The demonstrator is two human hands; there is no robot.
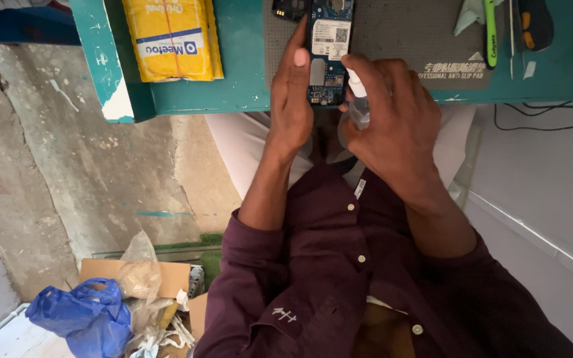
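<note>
Phone point(328, 50) top cut off by far edge. Right hand point(392, 126) hides most of small bottle point(358, 106). Yellow packet point(172, 36) top cut off.
</note>
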